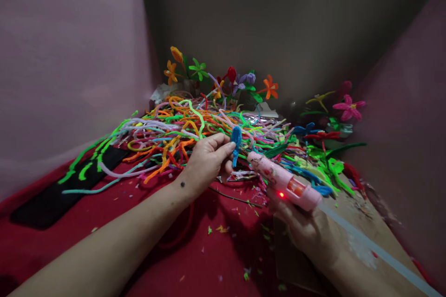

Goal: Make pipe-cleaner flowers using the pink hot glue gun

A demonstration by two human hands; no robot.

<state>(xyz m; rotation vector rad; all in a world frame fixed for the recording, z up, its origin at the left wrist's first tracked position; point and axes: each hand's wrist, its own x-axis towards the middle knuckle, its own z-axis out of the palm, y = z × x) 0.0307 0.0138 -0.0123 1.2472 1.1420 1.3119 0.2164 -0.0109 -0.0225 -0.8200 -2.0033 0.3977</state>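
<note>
Between thumb and fingers, my left hand point(209, 155) pinches a small blue pipe-cleaner petal point(236, 136), its rounded loop upward and its tail hanging below. My right hand point(303, 227) is wrapped round a pink hot glue gun point(278, 177), whose red light is lit. A long translucent glue stick point(376, 248) runs out of its back end. The nozzle points up and left, close to the blue petal but apart from it. Behind both hands lies a big heap of pipe cleaners point(167, 125) in many colours.
Finished pipe-cleaner flowers, among them an orange one point(270, 87) and a pink one point(349, 107), stand along the back. A black flat piece point(52, 199) lies at left on the red cloth point(209, 260). Brown cardboard point(390, 260) lies at right. Fuzzy scraps dot the cloth.
</note>
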